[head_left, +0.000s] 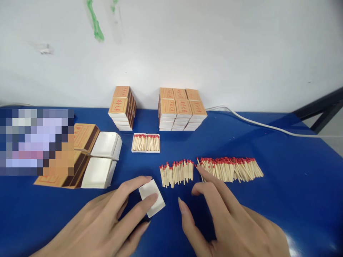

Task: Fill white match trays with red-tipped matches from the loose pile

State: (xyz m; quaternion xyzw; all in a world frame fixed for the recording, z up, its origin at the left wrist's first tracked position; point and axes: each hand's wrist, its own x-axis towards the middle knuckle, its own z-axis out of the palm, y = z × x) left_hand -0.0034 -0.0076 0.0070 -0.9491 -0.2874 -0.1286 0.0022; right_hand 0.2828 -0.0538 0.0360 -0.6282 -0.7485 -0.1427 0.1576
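Note:
My left hand (112, 214) has its fingers around a small white matchbox tray (157, 206), tilted on the blue table. One fingertip presses on the tray's face and another touches its upper edge. Just right of the tray lies a small group of red-tipped matches (177, 173), side by side. My right hand (227, 219) has thumb and fingers apart, with nothing held between them. Its foremost fingertip reaches the left end of a larger heap of matches (232, 169). Farther back stand two trays filled with matches (146, 143), touching each other.
Stacked matchboxes (119, 107) and a wider matchbox stack (182, 107) stand against the wall. At left are white trays (98, 173), flattened brown sleeves (85, 137) and a pixelated area. A white cable (257, 123) crosses the back right of the blue table (294, 200).

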